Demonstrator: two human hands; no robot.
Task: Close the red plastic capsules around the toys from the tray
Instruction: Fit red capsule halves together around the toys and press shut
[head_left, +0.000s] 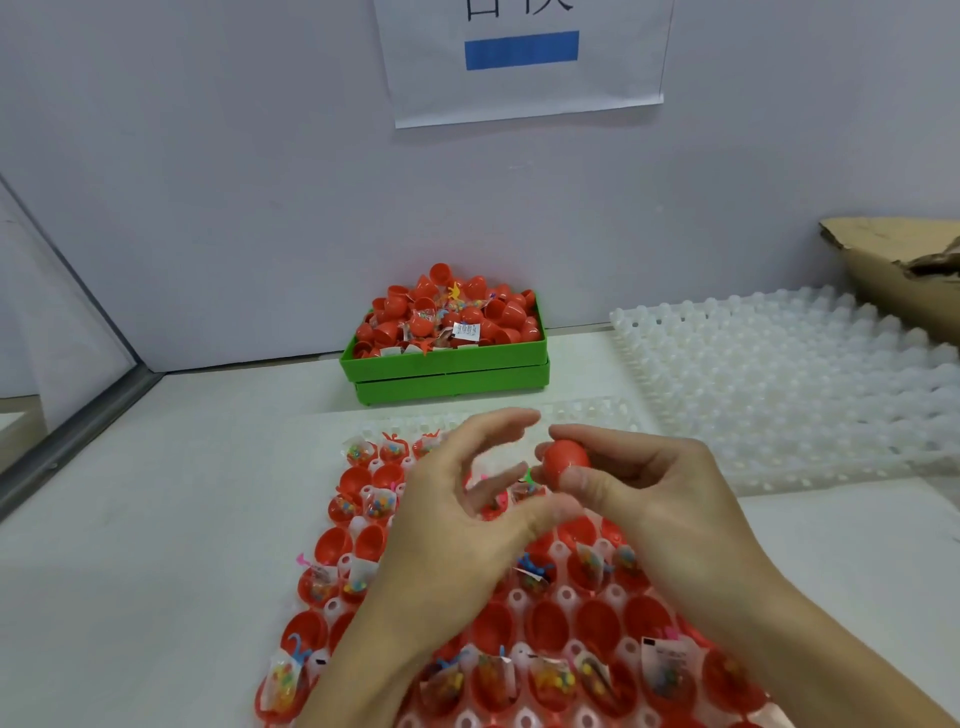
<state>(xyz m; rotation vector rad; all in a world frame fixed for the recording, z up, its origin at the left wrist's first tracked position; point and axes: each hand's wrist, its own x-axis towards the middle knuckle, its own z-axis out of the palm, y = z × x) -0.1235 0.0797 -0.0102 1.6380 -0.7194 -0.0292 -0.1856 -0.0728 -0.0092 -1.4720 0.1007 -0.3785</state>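
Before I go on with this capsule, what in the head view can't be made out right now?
- Red capsule: the right hand grips it; its fingers hide the seam, so closure is unclear.
- Tray cells beneath the left hand and both forearms: hidden.
- Tray's near rows: cut off by the bottom edge.
- Paper sign: text cut off by the top edge.
- Green bin: leaflet print too small.
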